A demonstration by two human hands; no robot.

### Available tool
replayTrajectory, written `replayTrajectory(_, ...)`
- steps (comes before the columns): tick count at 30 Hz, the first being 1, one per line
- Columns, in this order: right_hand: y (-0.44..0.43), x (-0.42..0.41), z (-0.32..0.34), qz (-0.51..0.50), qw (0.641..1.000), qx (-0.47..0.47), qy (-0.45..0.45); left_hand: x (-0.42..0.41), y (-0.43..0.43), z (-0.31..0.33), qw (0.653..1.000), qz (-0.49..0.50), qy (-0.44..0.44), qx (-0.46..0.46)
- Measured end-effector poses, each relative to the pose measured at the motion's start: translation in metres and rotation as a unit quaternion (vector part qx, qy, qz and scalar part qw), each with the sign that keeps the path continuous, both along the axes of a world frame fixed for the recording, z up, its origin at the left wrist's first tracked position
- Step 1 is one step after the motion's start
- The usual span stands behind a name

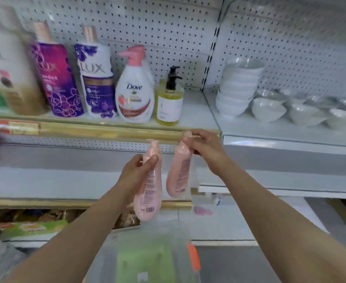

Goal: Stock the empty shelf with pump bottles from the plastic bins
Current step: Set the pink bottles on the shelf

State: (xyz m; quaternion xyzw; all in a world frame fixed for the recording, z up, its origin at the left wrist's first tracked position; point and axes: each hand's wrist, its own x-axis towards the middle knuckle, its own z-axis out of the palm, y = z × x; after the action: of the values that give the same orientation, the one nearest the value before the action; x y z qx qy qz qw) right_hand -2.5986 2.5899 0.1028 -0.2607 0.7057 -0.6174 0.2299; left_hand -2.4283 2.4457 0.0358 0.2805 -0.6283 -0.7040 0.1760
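White pegboard point(168, 27) backs the shelving ahead of me. From the head camera, the upper shelf point(106, 127) at eleven o'clock carries a row of bottles: I count five clear ones, a purple bottle point(57, 78), a white-and-purple bottle point(96, 78), a white bottle with a pink pump point(134, 88), a yellow bottle with a black pump point(170, 99) and a cream-and-gold one point(10, 64) at the far left, with something green blurred beside it. At two o'clock stands a stack of white bowls point(237, 88), with more bowls point(290, 111) spread to its right.

The bare shelf point(45, 180) lies at nine o'clock, just below.

I hold two pink pump bottles, one in each hand, both in the air in front of that shelf. My left hand point(135, 172) is closed round the upper part of the left pink bottle point(147, 193); its long axis runs nearly upright, pump end toward twelve, base toward six. My right hand point(204, 148) pinches the pump top of the right pink bottle point(178, 176), which hangs with its base toward seven. The two bottles are near each other, apart.

At six o'clock is one clear plastic bin point(147, 252) with something green inside, too blurred to name.
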Motion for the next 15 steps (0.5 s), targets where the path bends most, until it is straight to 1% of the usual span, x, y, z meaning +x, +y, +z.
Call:
replayTrajectory(2,0.004,-0.012,0.039,-0.001,0.999,-0.037,0.033,-0.01,-0.002,0.024,1.0,0.003,0.02,-0.01)
replayTrajectory(4,0.007,-0.027,0.074,-0.01,0.996,-0.071,0.059,-0.02,-0.001,0.043,0.999,0.005,0.041,-0.002)
replayTrajectory(8,0.003,-0.062,0.128,-0.023,0.989,-0.116,0.091,-0.042,0.002,0.069,0.997,0.012,0.07,0.013)
replayTrajectory(11,-0.007,-0.086,0.149,-0.02,0.987,-0.122,0.103,-0.058,0.0,0.08,0.996,0.024,0.089,0.008)
replayTrajectory(15,-0.018,-0.107,0.158,0.002,0.988,-0.096,0.125,-0.074,0.002,0.092,0.995,0.024,0.101,-0.004)
